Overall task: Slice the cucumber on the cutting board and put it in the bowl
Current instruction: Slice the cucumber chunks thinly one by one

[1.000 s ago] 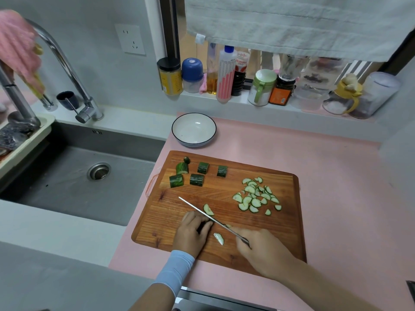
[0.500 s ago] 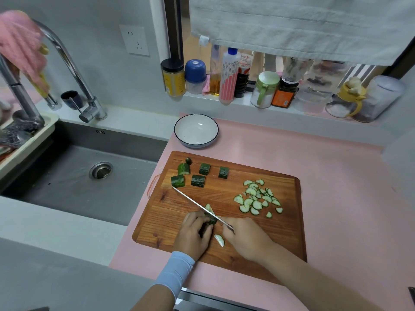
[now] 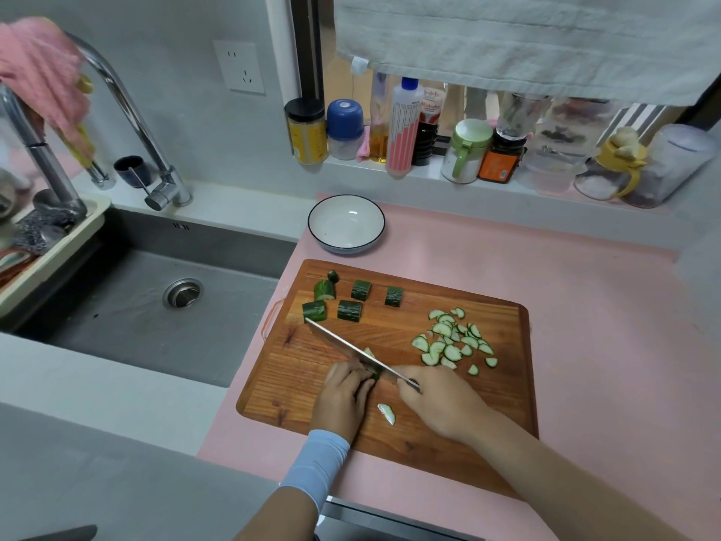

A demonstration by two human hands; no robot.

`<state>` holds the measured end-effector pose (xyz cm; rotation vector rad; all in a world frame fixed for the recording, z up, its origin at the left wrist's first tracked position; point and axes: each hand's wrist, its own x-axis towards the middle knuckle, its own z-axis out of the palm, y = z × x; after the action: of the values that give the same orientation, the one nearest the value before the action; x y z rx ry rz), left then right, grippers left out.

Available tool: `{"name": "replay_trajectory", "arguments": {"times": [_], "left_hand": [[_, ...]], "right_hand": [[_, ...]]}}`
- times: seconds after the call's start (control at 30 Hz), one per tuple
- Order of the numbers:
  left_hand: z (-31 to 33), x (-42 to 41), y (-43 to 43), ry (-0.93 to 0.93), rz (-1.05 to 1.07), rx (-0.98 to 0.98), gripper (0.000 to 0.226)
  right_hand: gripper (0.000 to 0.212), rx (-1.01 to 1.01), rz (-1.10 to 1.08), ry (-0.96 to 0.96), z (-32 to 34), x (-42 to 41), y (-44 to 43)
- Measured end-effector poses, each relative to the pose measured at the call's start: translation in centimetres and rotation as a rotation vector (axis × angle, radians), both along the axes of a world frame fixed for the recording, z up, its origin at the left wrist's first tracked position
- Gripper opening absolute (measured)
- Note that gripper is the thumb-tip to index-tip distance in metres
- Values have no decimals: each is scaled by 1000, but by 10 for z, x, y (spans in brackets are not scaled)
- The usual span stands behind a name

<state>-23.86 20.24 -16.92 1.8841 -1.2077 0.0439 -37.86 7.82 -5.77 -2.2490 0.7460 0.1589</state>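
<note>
My hands slice cucumber on a rectangular brown wooden cutting board [image 3: 503, 404] lying on a pink desk [image 3: 585, 306].

The board's left edge lies just beside the drop into a grey steel sink [image 3: 156, 306], and its near edge lies close to the desk front. Bare pink surface spreads to the right. A white round bowl with a dark rim [image 3: 346, 224] stands just past the board's far left corner, not touching it. My left hand [image 3: 343, 400] curls over a dark green cucumber piece [image 3: 375, 374], pinning it. My right hand [image 3: 437, 404] is wrapped round the handle of a long steel knife [image 3: 343, 343], whose blade lies across that piece. Five short green chunks [image 3: 349, 310] sit far left, pale half-moon slices [image 3: 452, 341] are heaped to the right, and one loose slice [image 3: 386, 413] lies between my hands. The writing on the bottles and jars [image 3: 404, 126] along the windowsill is too small to read.
</note>
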Motion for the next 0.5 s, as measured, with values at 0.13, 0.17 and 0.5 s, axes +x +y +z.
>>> {"name": "replay_trajectory", "arguments": {"times": [0.13,0.17,0.5], "left_hand": [[0,0,-4,20,29,1,10],[0,-1,-3,20,28,-5,14],[-2,-2,-1,18,55,-16,21]], "right_hand": [[43,-118,48,10,7,-5,2],[43,-136,53,11,9,-8,3],[42,-145,65,11,14,-40,4]]}}
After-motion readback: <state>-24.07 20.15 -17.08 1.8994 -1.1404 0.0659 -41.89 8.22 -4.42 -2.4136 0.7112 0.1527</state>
